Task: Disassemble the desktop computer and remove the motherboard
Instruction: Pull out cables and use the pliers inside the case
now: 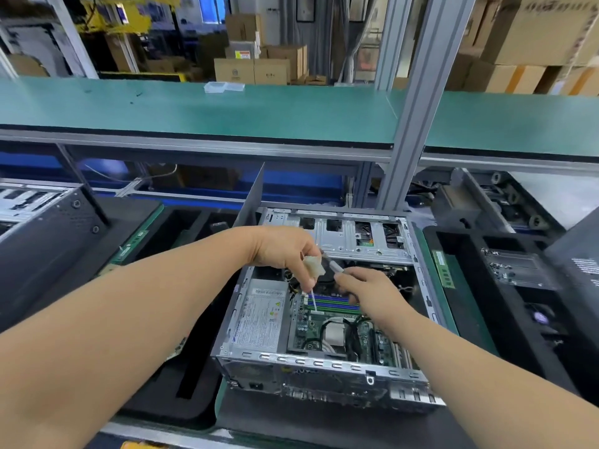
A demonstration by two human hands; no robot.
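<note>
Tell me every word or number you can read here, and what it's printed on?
None reads clearly.
Power supply label: dense print and symbols, too blurred.
Cardboard box sticker: orange and white, too small.
Top right box: dark marks, blurred.
Black case at the right: white print, unreadable.

The computer case (324, 361) is open on top. Inside, black cables (351, 332) cross the motherboard (311, 332), with the power supply (259, 319) at left and the drive cage (343, 234) behind.
</note>
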